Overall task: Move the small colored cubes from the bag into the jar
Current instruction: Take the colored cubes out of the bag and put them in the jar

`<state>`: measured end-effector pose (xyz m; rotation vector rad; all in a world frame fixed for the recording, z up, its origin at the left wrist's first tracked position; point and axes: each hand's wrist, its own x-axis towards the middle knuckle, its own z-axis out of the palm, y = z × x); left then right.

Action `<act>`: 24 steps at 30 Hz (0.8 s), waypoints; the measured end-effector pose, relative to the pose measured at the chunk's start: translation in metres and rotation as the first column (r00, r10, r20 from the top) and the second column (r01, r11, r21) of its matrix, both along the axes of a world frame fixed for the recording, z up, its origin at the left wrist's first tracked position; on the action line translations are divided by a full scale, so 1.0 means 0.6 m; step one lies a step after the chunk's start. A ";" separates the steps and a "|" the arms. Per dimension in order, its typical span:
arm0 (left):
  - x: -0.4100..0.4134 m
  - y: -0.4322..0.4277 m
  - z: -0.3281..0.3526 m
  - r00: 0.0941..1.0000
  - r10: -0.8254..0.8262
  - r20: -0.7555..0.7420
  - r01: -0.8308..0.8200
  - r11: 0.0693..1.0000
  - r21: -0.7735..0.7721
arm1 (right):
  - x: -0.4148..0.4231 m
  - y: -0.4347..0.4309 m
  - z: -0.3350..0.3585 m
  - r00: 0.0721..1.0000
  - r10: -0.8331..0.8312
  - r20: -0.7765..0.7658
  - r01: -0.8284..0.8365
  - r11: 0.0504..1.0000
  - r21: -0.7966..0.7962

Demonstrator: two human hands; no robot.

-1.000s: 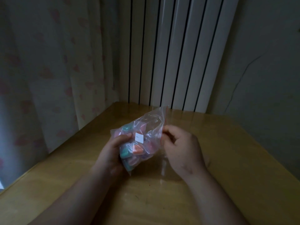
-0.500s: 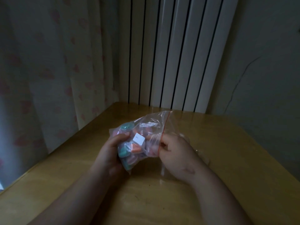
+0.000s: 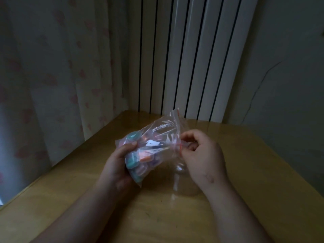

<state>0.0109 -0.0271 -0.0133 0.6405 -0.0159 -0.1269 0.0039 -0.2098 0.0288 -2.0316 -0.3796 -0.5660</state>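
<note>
Left hand (image 3: 117, 165) grips bag (image 3: 157, 137) (cubes (image 3: 138, 160) inside); right hand (image 3: 201, 155) pinches its seal

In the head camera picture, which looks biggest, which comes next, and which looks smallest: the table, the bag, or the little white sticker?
Largest to smallest:
1. table
2. bag
3. white sticker

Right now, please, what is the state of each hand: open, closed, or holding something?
Left hand: closed, gripping the bag at its filled end.
Right hand: closed, pinching the bag at its red zip edge.
</note>
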 end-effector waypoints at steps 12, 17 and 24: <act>0.014 0.016 -0.013 0.995 0.097 -0.006 -0.098 0.993 -0.073 | 0.027 -0.034 -0.007 0.935 -0.352 -0.053 0.355 0.929 0.099; 0.014 0.016 -0.010 0.994 0.108 -0.026 -0.110 0.991 -0.071 | 0.029 -0.033 -0.011 0.929 -0.353 -0.108 0.357 0.934 0.024; 0.005 0.006 -0.004 0.998 0.066 -0.014 -0.067 0.997 -0.040 | 0.023 -0.015 -0.012 0.970 -0.242 0.034 0.242 0.970 0.018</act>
